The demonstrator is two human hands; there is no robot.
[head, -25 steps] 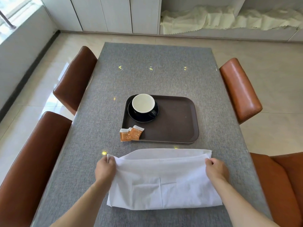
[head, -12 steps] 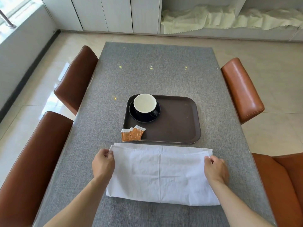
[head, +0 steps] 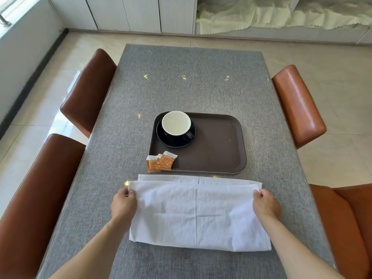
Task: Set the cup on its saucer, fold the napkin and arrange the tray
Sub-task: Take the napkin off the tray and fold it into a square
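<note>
A white napkin point(head: 198, 212) lies folded in half on the grey table, just in front of the brown tray point(head: 219, 146). My left hand point(head: 123, 204) pinches its upper left corner and my right hand point(head: 265, 204) pinches its upper right corner. The top layer's far edge lies a little short of the bottom layer's edge. On the tray's far left corner a black cup with a white inside point(head: 176, 124) stands on its black saucer point(head: 175, 142). Two orange sachets point(head: 161, 162) overlap the tray's near left rim.
Brown leather chairs stand on both sides: two on the left point(head: 88, 89) point(head: 38, 202), two on the right point(head: 298, 105) point(head: 350, 224). The grey table point(head: 191, 81) stretches away beyond the tray. White cabinets and a pale cloth point(head: 281, 15) line the far wall.
Both hands carried the napkin's near edge away from me and laid it over the far half. The fold now lies flat, and the hands have drawn slightly back toward me.
</note>
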